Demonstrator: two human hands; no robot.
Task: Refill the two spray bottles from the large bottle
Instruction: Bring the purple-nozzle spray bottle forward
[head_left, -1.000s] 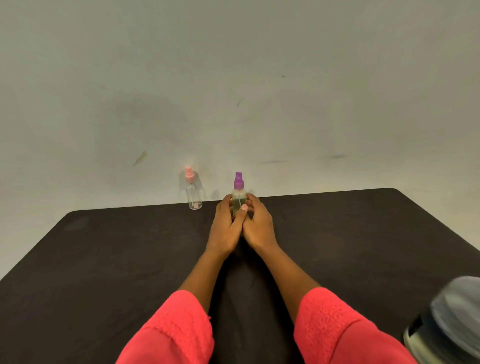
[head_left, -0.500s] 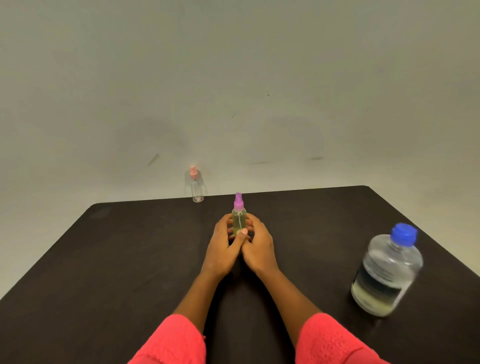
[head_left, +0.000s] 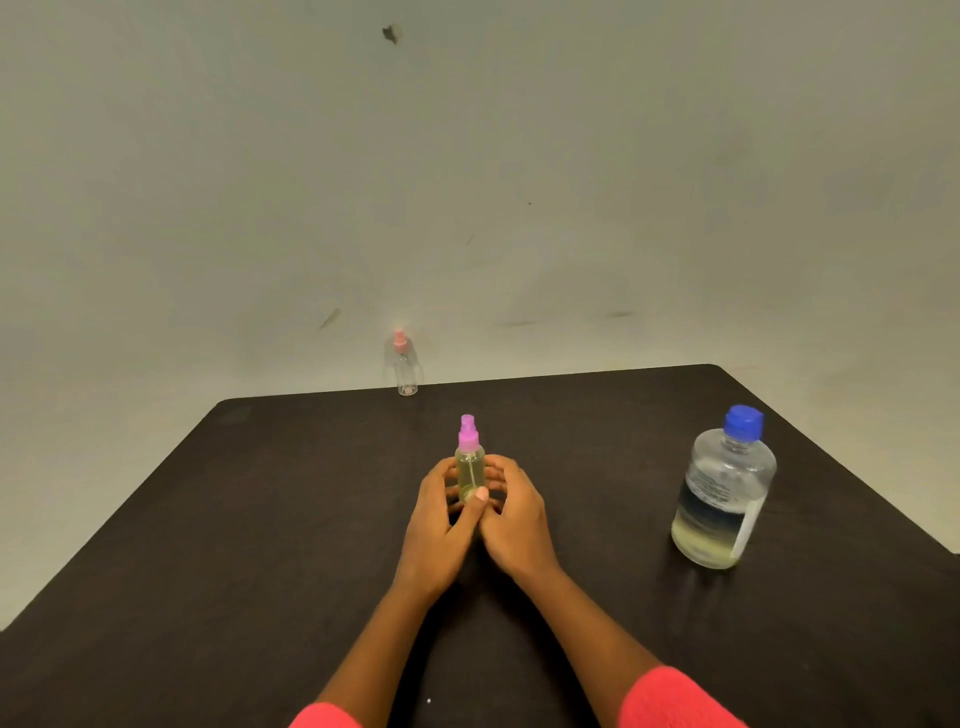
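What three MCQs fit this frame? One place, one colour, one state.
1. Where is the pink-capped spray bottle?
A) at the far edge of the table
B) at its near edge
C) on the floor

2. What colour is the cap of the large bottle?
A) red
B) blue
C) white

3. How is the purple-capped spray bottle?
A) lying on its side
B) upright, capped, held by the left hand and right hand
C) uncapped

Answers:
1 A: it stands at the far rim, by the wall.
2 B: the cap is plainly blue.
3 B: it stands with its cap on, and the fingers of both hands curl round it.
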